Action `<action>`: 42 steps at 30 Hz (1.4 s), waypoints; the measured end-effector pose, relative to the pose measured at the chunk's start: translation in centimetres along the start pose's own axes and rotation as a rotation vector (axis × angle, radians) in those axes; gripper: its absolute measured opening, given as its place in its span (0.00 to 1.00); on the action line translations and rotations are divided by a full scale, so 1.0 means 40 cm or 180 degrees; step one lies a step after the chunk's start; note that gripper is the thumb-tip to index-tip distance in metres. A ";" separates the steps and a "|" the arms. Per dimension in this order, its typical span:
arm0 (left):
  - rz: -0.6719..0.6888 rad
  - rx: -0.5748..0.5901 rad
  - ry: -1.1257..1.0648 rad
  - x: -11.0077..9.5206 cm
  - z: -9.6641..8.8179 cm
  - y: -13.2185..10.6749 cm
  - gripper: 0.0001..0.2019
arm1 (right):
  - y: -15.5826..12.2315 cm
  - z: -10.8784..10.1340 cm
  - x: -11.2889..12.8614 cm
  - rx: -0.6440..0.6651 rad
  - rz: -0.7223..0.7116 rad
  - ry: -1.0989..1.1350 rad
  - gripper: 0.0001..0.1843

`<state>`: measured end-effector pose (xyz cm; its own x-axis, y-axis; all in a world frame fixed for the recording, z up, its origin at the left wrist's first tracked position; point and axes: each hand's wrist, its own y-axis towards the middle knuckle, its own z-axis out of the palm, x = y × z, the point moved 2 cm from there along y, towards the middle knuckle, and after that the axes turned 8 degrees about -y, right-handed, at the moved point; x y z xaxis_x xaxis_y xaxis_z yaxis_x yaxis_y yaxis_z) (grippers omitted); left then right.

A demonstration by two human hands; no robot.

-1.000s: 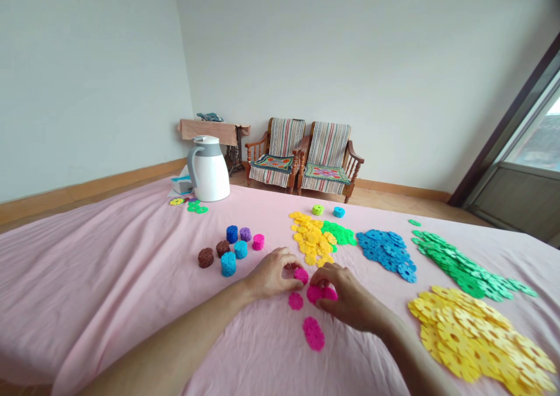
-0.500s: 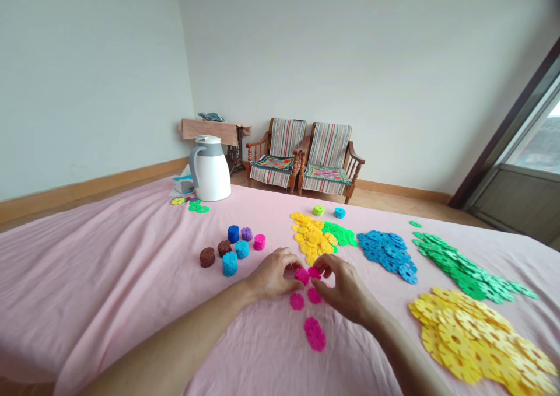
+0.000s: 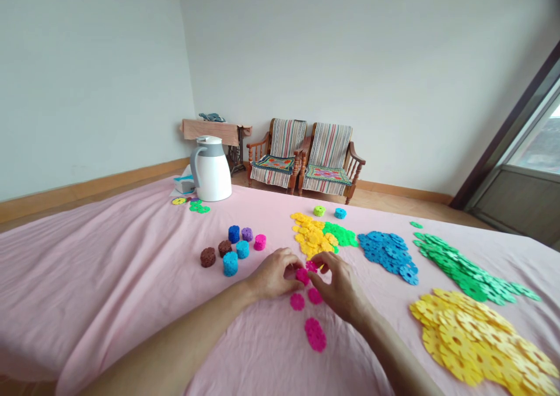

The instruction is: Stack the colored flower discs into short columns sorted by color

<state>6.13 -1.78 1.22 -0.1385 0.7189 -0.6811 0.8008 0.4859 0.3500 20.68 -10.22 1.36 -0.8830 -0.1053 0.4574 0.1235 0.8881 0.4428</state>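
My left hand curls its thumb and fingers around a small stack of pink snowflake discs on the cloth. Just to the right, my right hand pinches one pink snowflake disc between thumb and fingers, tilted close above the stack's far edge. Nearer to me lie a loose pink disc and another pink disc beside my right thumb. Closer still, several overlapping pink discs lie flat.
Short stacks, including brown and light blue, stand to the left. Heaps of yellow, blue and green discs spread to the right. A white jug stands at the back of the pink tablecloth.
My right hand has shifted its pink disc slightly left and up, closer over the stack. My left hand stays on the stack.
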 end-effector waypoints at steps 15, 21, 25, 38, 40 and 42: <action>-0.0068 0.0068 -0.0050 -0.004 -0.003 0.000 0.11 | -0.011 -0.034 -0.020 0.0137 0.0072 -0.0146 0.05; 0.0009 -0.0018 -0.0011 -0.003 0.001 0.000 0.11 | -0.005 0.013 0.007 -0.0017 -0.0051 0.0008 0.05; 0.0026 -0.0035 0.0006 0.003 0.002 0.000 0.12 | 0.000 0.018 0.008 -0.0048 -0.0013 0.0084 0.07; -0.0167 0.0068 0.0007 -0.006 -0.006 0.000 0.11 | -0.037 -0.062 -0.003 0.1063 -0.0208 -0.0243 0.09; -0.0167 0.0065 0.0005 -0.004 -0.005 -0.001 0.10 | -0.039 -0.061 0.002 0.1123 -0.0261 -0.0315 0.08; -0.0174 0.0072 0.0016 -0.003 -0.003 -0.001 0.10 | -0.040 -0.059 0.005 0.1134 -0.0314 -0.0335 0.06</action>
<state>6.03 -1.81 1.37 -0.1851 0.6941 -0.6956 0.8050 0.5131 0.2978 21.36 -12.71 2.58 -0.9267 -0.1680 0.3361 -0.1133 0.9778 0.1764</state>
